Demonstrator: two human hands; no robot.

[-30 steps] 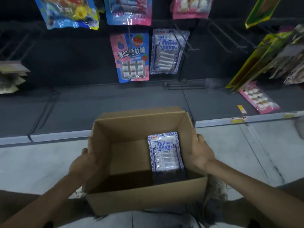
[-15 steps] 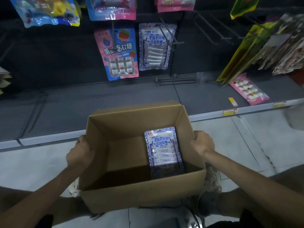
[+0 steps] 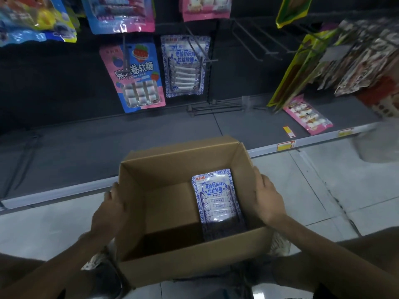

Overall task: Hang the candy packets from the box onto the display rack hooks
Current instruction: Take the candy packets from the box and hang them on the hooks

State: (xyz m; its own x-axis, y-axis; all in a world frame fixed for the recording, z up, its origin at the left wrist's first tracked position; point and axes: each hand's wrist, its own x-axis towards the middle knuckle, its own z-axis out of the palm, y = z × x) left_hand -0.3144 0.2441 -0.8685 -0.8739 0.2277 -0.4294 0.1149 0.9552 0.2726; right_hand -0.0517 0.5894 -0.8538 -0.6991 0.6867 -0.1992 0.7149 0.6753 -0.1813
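The right grip point(image 3: 267, 199) lies flat against the outside of the box's point(image 3: 194, 262) right wall, fingers nearly straight and pointing away from the person, grasping nothing. The left grip point(image 3: 110, 208) presses the left wall in the same way, also released, so the box is held between two palms.

The packets point(image 3: 216, 199) lie in a stack on the box floor, tight against the right wall. Only the cardboard stands between them and the right grip, while the left grip is across the bare half of the floor. The right one is therefore nearer and, in my judgement, the natural one to go in over the rim.

The top packet's long axis runs from the near wall to the far wall, with its printed header at the far end, toward the rack.

Beyond the box, a matching packet point(image 3: 185, 65) hangs on a hook. Bare hooks point(image 3: 254, 39) jut out to its right.
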